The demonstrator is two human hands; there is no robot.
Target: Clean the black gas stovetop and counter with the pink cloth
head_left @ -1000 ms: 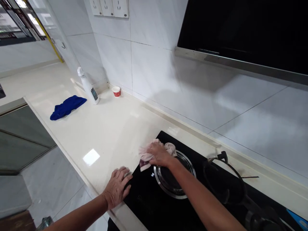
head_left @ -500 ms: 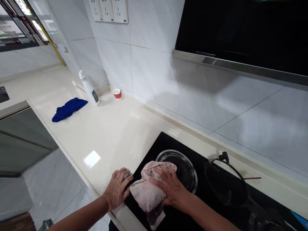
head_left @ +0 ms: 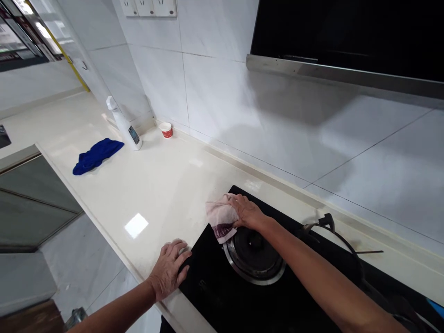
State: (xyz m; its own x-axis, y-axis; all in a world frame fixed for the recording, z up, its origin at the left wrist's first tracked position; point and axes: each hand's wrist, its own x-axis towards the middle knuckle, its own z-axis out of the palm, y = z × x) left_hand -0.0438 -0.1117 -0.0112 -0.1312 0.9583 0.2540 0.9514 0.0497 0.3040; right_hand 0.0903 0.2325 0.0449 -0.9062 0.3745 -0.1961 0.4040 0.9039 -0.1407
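Note:
My right hand [head_left: 247, 212] presses a pale pink cloth [head_left: 222, 215] with a dark purple patch onto the far left corner of a black cooktop [head_left: 222, 286]. Part of the cloth spreads over the counter beside it, and its lower edge reaches the rim of the round burner [head_left: 255, 254]. My left hand [head_left: 169, 268] rests at the cooktop's left edge, thumb and fingers apart. A small whitish bit shows by its fingers, too little to name.
A crumpled blue cloth [head_left: 98, 155], a white spray bottle [head_left: 125, 127] and a red-and-white paper cup [head_left: 166, 130] stand or lie on the pale counter [head_left: 156, 185]. A black cable with a plug [head_left: 326, 222] lies behind the cooktop. A dark range hood [head_left: 347, 41] overhangs it.
My right hand has slid the pink cloth away from me, from the burner's near left side to the cooktop's far left corner. More of the burner shows. My left hand has stayed put.

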